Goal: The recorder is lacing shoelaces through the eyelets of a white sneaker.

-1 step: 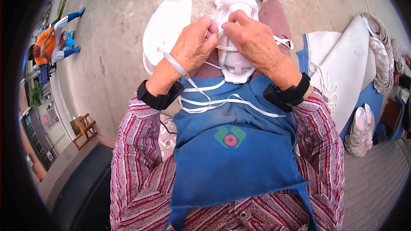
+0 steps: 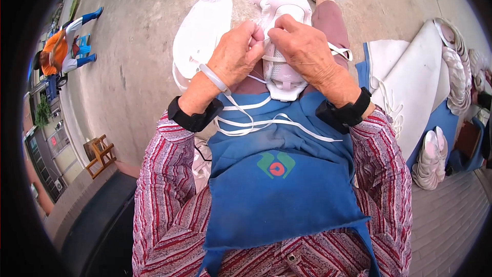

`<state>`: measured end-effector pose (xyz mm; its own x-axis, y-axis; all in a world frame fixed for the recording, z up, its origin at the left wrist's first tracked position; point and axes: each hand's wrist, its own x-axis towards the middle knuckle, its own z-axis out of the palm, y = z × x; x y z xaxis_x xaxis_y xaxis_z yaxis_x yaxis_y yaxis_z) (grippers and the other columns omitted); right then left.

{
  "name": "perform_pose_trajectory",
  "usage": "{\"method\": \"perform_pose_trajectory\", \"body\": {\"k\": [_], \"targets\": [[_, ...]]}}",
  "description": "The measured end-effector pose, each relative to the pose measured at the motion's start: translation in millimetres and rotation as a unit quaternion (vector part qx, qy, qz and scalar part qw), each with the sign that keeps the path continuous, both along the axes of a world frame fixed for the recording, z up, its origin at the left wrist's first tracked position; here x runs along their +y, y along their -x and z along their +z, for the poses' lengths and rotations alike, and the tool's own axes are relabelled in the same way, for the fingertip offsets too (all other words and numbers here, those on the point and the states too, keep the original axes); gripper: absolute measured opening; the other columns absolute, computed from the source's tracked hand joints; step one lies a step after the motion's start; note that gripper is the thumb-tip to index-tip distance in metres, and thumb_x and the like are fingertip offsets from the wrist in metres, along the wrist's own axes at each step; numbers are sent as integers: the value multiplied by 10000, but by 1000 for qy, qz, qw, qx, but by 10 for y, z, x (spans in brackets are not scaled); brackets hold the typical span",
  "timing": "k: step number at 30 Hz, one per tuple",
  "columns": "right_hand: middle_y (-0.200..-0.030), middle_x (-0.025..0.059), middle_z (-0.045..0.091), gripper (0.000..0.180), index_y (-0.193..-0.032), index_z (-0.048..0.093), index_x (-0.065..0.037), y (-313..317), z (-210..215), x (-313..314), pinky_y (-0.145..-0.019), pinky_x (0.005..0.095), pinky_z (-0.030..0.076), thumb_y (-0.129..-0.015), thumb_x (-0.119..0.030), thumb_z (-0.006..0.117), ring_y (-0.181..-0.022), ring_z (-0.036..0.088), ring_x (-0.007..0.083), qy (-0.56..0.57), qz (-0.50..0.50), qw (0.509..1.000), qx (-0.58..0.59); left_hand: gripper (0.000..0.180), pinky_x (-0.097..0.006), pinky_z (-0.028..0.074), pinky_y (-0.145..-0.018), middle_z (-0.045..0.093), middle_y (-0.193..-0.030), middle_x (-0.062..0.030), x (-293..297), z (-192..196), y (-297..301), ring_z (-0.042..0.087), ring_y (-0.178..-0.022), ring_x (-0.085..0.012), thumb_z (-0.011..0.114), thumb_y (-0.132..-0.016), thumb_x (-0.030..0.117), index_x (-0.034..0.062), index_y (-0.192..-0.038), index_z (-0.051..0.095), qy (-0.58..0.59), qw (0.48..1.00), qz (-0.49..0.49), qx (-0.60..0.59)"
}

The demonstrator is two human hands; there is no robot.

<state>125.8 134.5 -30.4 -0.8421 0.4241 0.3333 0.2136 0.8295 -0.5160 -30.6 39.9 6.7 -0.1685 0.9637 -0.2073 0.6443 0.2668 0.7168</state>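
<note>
A pale pink and white shoe upper point(image 2: 285, 72) lies across my lap, toe toward me, with white laces crossing its front. My left hand point(image 2: 237, 55) is closed in a pinch over its left side, and my right hand point(image 2: 302, 46) pinches just opposite. A white shoelace point(image 2: 266, 43) runs between the fingertips; its exact path is partly hidden by them. A pale, smooth band point(image 2: 215, 78) rests on my left wrist. Long loose lace ends point(image 2: 279, 120) trail over my blue apron point(image 2: 282, 200). Left of the shoe upper is a large white oval piece point(image 2: 201, 33).
At right, a white sheet point(image 2: 415, 92) with loose laces covers part of a blue mat; stacked pale shoe parts point(image 2: 456, 77) lie beyond, more point(image 2: 430, 159) nearer. A wooden stool point(image 2: 100, 155) stands left. A person in orange point(image 2: 55, 51) is far left.
</note>
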Motion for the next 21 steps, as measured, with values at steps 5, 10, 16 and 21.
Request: {"method": "perform_pose_trajectory", "body": {"k": [5,10,16,21], "targets": [[-798,119,549,89,-898,616,-37,-14,63,-29,-623,377,490,-833,-80,573,-728,599,293,144,-28,986,86,217,-157,400,-478,604,-821,-24,-114,21,-14,464,-521,-25,537,-955,157,10,-1115,530,18,974,88,-206],[-749,91,555,104,-925,606,-24,-190,714,-585,-583,336,492,-860,-102,587,-658,606,226,404,180,896,36,295,-183,505,-483,646,-915,-111,-251,138,-24,562,-569,-56,505,-955,137,-27,-1190,434,-59,904,188,-379],[-652,16,595,161,-956,644,11,-68,562,-330,-475,194,429,-909,-127,574,-548,542,46,556,-92,822,77,260,-177,451,-391,622,-702,-62,-353,313,-150,556,-483,-62,545,-949,209,-27,-1058,550,32,899,210,-382],[-654,15,609,200,-1005,654,30,-10,500,-399,-492,181,438,-889,-126,607,-563,553,48,585,-102,797,115,261,-190,438,-367,575,-646,-26,-363,301,-270,553,-458,-71,507,-962,244,-8,-994,566,12,904,206,-374]]}}
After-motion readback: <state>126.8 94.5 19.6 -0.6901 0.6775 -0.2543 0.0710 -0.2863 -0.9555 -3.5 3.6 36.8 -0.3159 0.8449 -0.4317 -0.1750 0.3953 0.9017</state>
